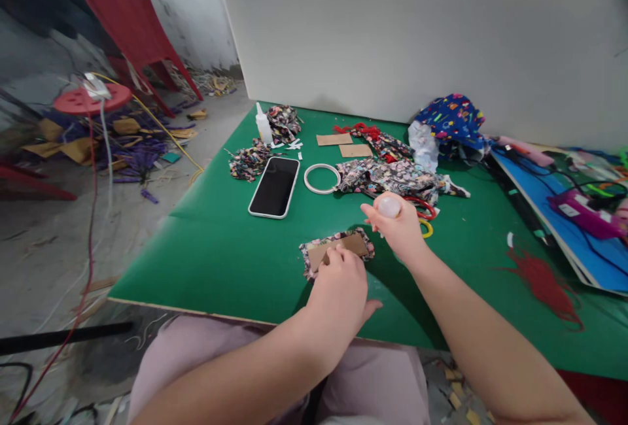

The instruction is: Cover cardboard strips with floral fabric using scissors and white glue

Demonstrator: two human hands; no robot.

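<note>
Left hand [342,281]: partly open, fingers together and lightly bent, thumb spread away to the right. The fingertips rest on a brown cardboard piece [352,242]. Right hand [400,225]: closed around a translucent container [389,208], whose rounded end shows at the top of the grip; the opposite end is largely hidden. The right hand is raised, beyond and to the right of the left hand.

The cardboard piece lies flat on a patterned fabric piece [308,263], directly under the left fingertips. Its long axis runs left to right, with the right end slightly farther from the person. Gathered fabric borders the left, far and right sides; the near side is partly covered by the left hand.

The front edge of the desk [196,248] passes beneath both forearms. Its left edge slants away, well to the left of the left hand, with bare green surface between. Beyond the left hand lie a phone [275,187] and a white ring [321,191]. A floral cloth bundle [387,176] lies just beyond the right hand, limiting room there. Red fibers [544,284] lie well to the right of the right forearm.
</note>
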